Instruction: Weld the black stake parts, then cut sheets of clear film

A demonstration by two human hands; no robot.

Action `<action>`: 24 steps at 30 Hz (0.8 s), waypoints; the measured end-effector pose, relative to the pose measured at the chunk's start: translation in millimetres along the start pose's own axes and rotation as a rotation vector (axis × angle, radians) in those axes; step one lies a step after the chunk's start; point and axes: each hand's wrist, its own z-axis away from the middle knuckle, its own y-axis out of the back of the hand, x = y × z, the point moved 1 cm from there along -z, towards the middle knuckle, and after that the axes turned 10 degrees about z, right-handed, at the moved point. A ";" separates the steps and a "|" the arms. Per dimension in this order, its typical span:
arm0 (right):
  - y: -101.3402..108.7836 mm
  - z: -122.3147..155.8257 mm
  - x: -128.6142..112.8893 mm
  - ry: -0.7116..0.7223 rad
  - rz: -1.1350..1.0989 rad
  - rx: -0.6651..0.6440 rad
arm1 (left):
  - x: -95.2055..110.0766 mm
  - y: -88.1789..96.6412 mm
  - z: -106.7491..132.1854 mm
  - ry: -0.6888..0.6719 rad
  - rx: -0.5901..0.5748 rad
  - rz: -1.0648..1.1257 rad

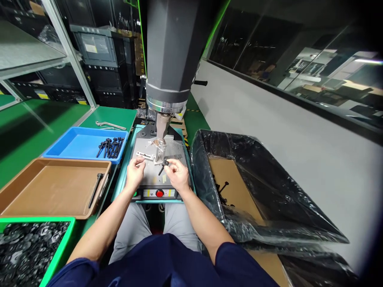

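My right hand pinches a black plastic bolt-like part by its wide head, and its thin stem points down and to the left. My left hand is closed, thumb against fingertips, beside a slotted metal bracket; whatever lies between those fingertips is too small to make out. Between the two hands stands a small metal fixture on the grey machine plate. Just above it, a tapered metal tool comes down from the large dark machine head.
To the left are a blue tray with several black bolt-like parts, a brown tray holding one, and a green bin of black discs. A wrench lies behind. A plastic-lined box stands right; a red button faces me.
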 end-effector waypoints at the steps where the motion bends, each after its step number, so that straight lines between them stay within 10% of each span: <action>1: -0.4 1.6 -3.5 0.017 -0.026 -0.006 | 8.2 -0.3 10.1 -0.039 -0.086 -0.016; 6: -8.7 11.0 -18.7 0.095 -0.161 -0.042 | 49.4 -10.5 50.2 -0.267 -0.466 -0.141; 19: -21.8 31.1 9.5 0.021 -0.110 -0.086 | 42.5 5.3 65.7 -0.307 -0.301 -0.055; 24: -34.9 38.2 11.9 0.148 -0.096 -0.396 | 46.8 11.6 75.6 -0.250 -0.280 0.044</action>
